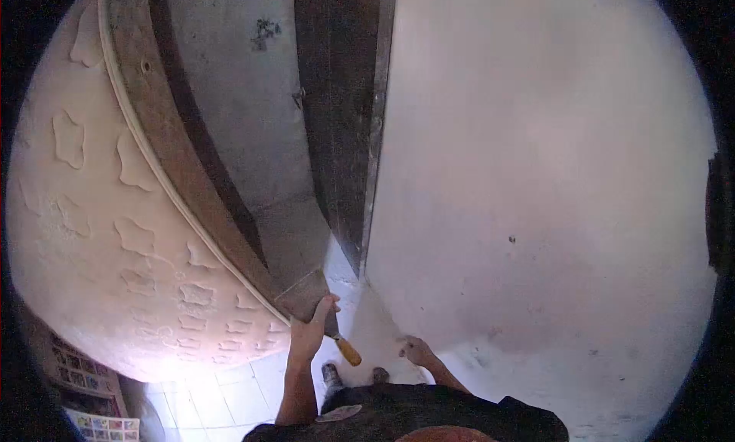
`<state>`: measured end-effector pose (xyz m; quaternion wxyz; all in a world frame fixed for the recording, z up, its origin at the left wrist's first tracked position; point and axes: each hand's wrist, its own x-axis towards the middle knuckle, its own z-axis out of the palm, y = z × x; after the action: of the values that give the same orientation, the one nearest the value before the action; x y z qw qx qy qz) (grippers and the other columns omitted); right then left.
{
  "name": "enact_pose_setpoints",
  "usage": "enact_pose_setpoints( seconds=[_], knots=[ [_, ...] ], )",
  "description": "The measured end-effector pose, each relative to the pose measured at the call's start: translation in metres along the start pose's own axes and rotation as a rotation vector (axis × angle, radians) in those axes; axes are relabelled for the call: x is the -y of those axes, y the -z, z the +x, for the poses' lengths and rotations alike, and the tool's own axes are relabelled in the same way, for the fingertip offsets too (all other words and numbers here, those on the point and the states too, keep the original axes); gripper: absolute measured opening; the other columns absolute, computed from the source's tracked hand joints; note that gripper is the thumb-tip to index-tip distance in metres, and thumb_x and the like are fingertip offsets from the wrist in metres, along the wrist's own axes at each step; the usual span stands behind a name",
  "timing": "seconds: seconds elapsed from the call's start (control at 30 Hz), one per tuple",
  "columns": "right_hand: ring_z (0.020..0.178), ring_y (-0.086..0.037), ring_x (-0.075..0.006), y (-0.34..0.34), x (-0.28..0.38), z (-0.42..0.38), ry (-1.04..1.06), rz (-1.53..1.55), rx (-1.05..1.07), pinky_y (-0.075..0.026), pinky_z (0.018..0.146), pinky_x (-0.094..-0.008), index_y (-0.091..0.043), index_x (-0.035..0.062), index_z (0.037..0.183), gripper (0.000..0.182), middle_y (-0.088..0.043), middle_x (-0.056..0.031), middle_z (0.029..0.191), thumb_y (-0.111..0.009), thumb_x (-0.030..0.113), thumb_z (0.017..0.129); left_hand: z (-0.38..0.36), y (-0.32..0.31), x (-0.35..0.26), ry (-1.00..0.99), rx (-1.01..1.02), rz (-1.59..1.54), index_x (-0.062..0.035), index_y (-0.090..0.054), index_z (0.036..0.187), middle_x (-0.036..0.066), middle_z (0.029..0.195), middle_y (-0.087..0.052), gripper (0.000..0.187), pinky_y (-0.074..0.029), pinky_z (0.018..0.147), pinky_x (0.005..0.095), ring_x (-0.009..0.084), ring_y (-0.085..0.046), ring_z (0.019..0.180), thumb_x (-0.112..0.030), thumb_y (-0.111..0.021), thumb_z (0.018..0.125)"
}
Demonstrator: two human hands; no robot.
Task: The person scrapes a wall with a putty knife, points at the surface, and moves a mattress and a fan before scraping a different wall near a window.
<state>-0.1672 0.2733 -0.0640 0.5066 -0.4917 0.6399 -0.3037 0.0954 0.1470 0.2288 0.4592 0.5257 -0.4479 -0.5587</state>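
My left hand (308, 333) is closed round the lower side of a wide putty knife (303, 295), with the thumb near the neck. The broad grey blade points up and away from me, beside the edge of a curved pinkish panel (191, 289). Its yellow handle (348, 351) sticks out below my hand, towards my body. My right hand (416, 351) is in front of the large pale wall (536, 174), fingers curled inward. Whatever is in those fingers, if anything, is too small to make out.
A dark upright frame (337, 97) borders the pale wall, beside a grey concrete-like surface (230, 74). Raised irregular shapes cover the curved panel. White floor tiles (210, 400) and sheets with small coloured pictures (107, 427) lie at lower left. My shoes (332, 374) show below.
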Motion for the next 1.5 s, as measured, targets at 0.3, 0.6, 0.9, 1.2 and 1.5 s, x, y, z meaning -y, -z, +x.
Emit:
enact_pose_setpoints(
  seconds=[0.3,0.6,0.9,1.2,1.5],
  knots=[
    [0.071,-0.049,-0.0106,0.001,0.231,-0.022,0.380,0.310,0.228,-0.044,0.066,-0.0262,-0.054,0.0044,0.120,0.039,-0.056,-0.0018,0.088,-0.039,0.033,0.099,-0.019,-0.031,0.003,-0.028,0.043,-0.105,0.0004,-0.064,0.097,0.009,0.083,-0.067,0.023,-0.051,0.064,0.0292,0.0154,-0.064,0.073,-0.022,-0.064,0.089],
    [0.074,-0.048,-0.0084,-0.061,0.308,0.014,0.080,0.386,0.441,-0.042,0.066,-0.0259,-0.051,0.0024,0.117,0.032,-0.051,-0.0014,0.081,-0.053,0.027,0.096,0.052,0.033,0.019,0.118,-0.053,-0.262,0.0012,-0.059,0.105,0.010,0.090,-0.065,0.045,-0.050,0.065,0.0298,0.0171,-0.062,0.076,-0.041,-0.050,0.094],
    [0.072,-0.055,-0.0130,-0.109,0.365,0.112,0.184,-0.055,0.354,-0.045,0.065,-0.0290,-0.062,0.0014,0.099,0.033,-0.060,-0.0041,0.077,-0.057,0.033,0.093,0.121,0.127,-0.013,0.148,-0.074,-0.143,0.0032,-0.047,0.127,0.015,0.121,-0.056,0.051,-0.045,0.092,0.0364,0.0228,-0.054,0.111,-0.037,-0.050,0.096],
    [0.064,-0.051,-0.0095,-0.056,0.391,0.090,-0.063,0.154,0.141,-0.041,0.057,-0.0274,-0.064,0.0008,0.094,0.039,-0.057,-0.0034,0.068,-0.057,0.039,0.092,0.194,0.082,-0.017,0.174,0.264,-0.126,0.0053,-0.047,0.129,0.017,0.129,-0.051,0.063,-0.037,0.100,0.0372,0.0266,-0.049,0.117,-0.043,-0.058,0.090],
    [0.061,-0.049,-0.0074,0.004,0.416,0.078,0.078,0.193,-0.448,-0.041,0.054,-0.0263,-0.064,0.0018,0.096,0.027,-0.058,-0.0020,0.068,-0.060,0.028,0.091,0.224,-0.041,-0.090,0.113,0.690,-0.151,0.0003,-0.052,0.118,0.010,0.112,-0.059,0.037,-0.045,0.088,0.0306,0.0182,-0.056,0.104,-0.016,-0.064,0.088]
  ],
)
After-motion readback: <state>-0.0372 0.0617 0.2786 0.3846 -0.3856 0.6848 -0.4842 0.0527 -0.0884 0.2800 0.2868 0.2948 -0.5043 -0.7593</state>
